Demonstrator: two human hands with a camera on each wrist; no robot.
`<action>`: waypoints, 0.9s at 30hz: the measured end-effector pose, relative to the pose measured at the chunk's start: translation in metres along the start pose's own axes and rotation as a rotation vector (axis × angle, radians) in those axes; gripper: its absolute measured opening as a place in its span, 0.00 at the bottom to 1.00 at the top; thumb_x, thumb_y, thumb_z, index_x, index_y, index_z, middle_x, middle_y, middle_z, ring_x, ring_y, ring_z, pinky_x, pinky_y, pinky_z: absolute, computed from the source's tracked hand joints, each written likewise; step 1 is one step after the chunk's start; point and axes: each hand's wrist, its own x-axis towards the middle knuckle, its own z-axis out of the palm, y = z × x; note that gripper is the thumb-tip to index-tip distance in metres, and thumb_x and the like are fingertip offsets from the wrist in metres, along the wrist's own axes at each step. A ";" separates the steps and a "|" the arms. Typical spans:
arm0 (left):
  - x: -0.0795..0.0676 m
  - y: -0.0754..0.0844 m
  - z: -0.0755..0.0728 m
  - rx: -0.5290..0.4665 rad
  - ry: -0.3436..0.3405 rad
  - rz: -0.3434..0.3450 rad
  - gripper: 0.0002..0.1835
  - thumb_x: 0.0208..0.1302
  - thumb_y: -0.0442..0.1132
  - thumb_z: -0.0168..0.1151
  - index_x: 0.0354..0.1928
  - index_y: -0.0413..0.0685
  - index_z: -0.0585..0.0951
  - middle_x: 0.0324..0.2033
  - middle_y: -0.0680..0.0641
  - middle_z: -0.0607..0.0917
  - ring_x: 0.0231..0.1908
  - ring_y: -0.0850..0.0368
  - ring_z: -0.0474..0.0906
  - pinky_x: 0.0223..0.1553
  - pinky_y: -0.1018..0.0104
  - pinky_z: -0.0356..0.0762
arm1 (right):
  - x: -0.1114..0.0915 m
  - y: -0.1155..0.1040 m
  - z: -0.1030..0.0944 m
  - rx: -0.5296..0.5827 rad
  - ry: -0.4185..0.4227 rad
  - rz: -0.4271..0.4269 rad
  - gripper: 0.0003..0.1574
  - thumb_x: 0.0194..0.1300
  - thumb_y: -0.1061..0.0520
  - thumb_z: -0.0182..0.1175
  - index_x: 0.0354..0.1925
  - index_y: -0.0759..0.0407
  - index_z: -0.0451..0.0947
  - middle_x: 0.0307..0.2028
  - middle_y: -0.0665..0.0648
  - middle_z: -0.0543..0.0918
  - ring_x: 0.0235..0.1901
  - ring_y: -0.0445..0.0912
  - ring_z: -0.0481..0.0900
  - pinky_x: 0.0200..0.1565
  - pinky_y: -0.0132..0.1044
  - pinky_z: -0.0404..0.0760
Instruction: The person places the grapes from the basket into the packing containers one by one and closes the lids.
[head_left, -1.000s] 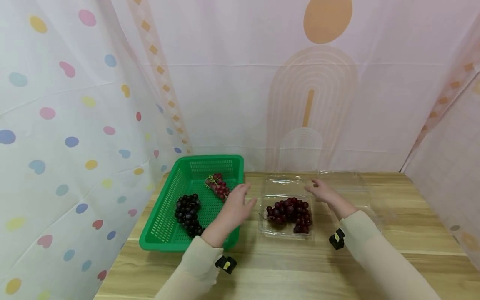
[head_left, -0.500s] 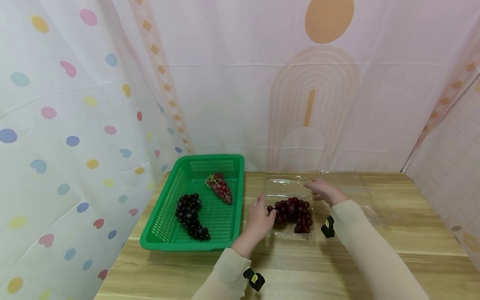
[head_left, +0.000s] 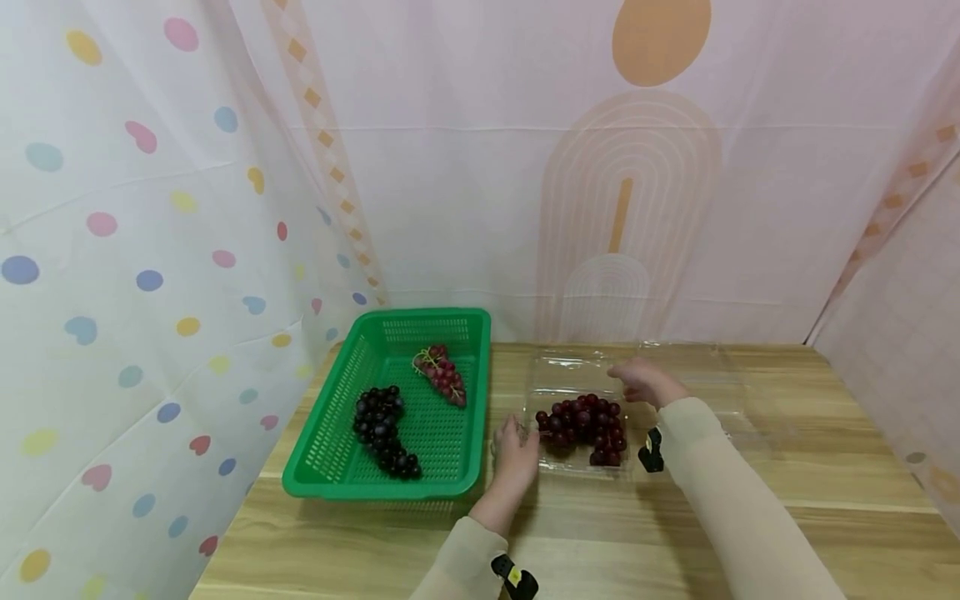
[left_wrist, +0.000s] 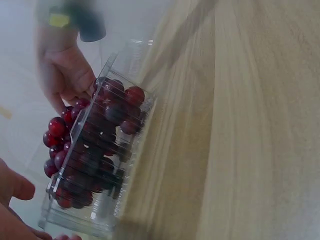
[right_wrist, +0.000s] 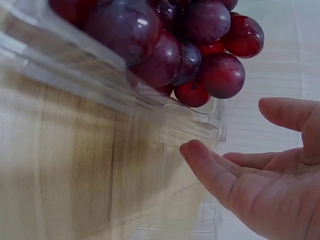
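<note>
A bunch of dark red grapes (head_left: 581, 423) lies in the base of a hinged clear plastic container (head_left: 577, 468), whose lid stands folded back toward the curtain. Beside the container's left wall is my left hand (head_left: 516, 454), thumb and fingers apart; in the left wrist view its fingertips are right at the container's end. My right hand (head_left: 647, 383) reaches the container's back right corner. The right wrist view shows its fingers (right_wrist: 210, 170) extended close to the clear rim, with the thumb spread away from them. Neither hand holds the grapes.
Left on the wooden table (head_left: 600, 542) stands a green basket (head_left: 303, 471) with a black grape bunch (head_left: 382, 429) and a smaller red grape bunch (head_left: 442, 375). More clear plastic packaging (head_left: 731, 392) lies to the right, partly behind my right arm. Patterned curtains (head_left: 465, 167) enclose the table.
My left hand has moved right from over the green basket to the container's left side. My right hand has shifted slightly left toward the container. The grapes lie as before.
</note>
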 end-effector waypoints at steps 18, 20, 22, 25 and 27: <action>0.051 -0.103 0.031 -0.274 -0.012 0.159 0.20 0.73 0.41 0.47 0.56 0.33 0.76 0.51 0.35 0.74 0.51 0.50 0.73 0.50 0.64 0.74 | 0.040 0.028 -0.007 0.138 0.063 -0.079 0.34 0.65 0.65 0.47 0.66 0.77 0.51 0.48 0.69 0.68 0.23 0.42 0.69 0.36 0.37 0.76; 0.054 -0.106 0.032 -0.294 -0.010 0.118 0.21 0.73 0.42 0.47 0.56 0.32 0.76 0.50 0.34 0.75 0.48 0.50 0.74 0.47 0.64 0.75 | 0.034 0.022 -0.006 0.131 0.080 -0.102 0.43 0.65 0.65 0.47 0.71 0.76 0.39 0.56 0.73 0.66 0.24 0.42 0.69 0.37 0.37 0.76; 0.036 -0.073 0.018 -0.293 -0.033 0.061 0.20 0.72 0.37 0.46 0.57 0.27 0.73 0.51 0.30 0.73 0.49 0.46 0.73 0.49 0.60 0.74 | 0.022 0.010 -0.003 0.097 0.125 -0.098 0.40 0.66 0.65 0.45 0.70 0.76 0.41 0.58 0.76 0.64 0.29 0.44 0.70 0.39 0.37 0.77; 0.011 -0.025 -0.001 -0.282 -0.052 -0.009 0.18 0.70 0.29 0.45 0.56 0.20 0.70 0.50 0.26 0.72 0.45 0.42 0.73 0.48 0.58 0.74 | 0.011 -0.001 -0.001 0.088 0.183 -0.143 0.35 0.68 0.64 0.43 0.68 0.78 0.47 0.57 0.76 0.64 0.38 0.50 0.73 0.41 0.38 0.77; 0.001 -0.006 -0.009 -0.287 -0.057 -0.025 0.17 0.69 0.26 0.45 0.54 0.17 0.69 0.46 0.26 0.73 0.39 0.47 0.73 0.41 0.65 0.75 | 0.006 -0.006 -0.001 0.082 0.210 -0.170 0.33 0.69 0.63 0.42 0.67 0.78 0.48 0.57 0.76 0.64 0.44 0.55 0.72 0.46 0.42 0.77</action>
